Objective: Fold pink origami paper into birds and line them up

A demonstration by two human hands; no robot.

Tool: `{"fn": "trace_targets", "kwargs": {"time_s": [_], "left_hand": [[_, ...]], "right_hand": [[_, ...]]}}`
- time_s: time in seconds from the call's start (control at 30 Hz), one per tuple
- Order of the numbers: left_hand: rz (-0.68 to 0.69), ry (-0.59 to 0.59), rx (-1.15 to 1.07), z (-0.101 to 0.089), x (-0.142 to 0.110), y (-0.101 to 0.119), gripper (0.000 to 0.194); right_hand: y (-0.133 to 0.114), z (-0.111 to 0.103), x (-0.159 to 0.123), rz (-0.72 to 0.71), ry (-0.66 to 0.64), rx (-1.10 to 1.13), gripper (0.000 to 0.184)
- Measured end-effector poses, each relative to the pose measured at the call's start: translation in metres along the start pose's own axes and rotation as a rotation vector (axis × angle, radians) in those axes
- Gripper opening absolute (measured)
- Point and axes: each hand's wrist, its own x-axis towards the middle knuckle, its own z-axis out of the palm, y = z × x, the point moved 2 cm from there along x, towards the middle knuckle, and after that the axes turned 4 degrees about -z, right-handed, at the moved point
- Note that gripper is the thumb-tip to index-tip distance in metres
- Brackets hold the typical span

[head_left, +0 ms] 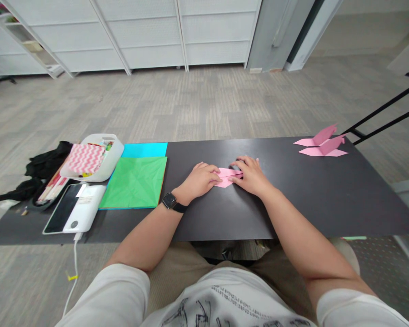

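A piece of pink origami paper (pixel 226 176), folded into a narrow pointed shape, lies on the dark table in front of me. My left hand (pixel 202 180), with a black watch on its wrist, has its fingers closed on the left end of the paper. At the right end, my right hand (pixel 249 176) grips the paper between its curled fingers and thumb. Both ends of the paper are partly hidden under my fingers. Two finished pink paper birds (pixel 322 144) rest near the far right corner of the table.
Left of my hands lie green paper sheets (pixel 136 184) over blue paper (pixel 146 149). Beyond them are a white basket (pixel 117 156) with a pink zigzag packet (pixel 86 157), a phone (pixel 63 211), a white power bank (pixel 85 209) with a cable, and black cloth (pixel 49 161).
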Motion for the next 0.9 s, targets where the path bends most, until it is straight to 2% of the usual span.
{"fn": "trace_targets", "kwargs": {"time_s": [0.23,0.53,0.9], "left_hand": [[0.036,-0.024,-0.033,-0.001,-0.001,-0.007,0.032],[0.134,-0.05,-0.089,-0.001,-0.001,-0.019,0.038],[0.14,-0.072,-0.079,-0.008,-0.005,-0.018,0.036]], "right_hand": [[0.015,-0.002,-0.002,0.035,-0.019,-0.026,0.051],[0.014,-0.003,-0.002,0.048,-0.036,-0.033,0.051],[0.012,-0.007,-0.001,0.021,0.002,-0.013,0.046]]}}
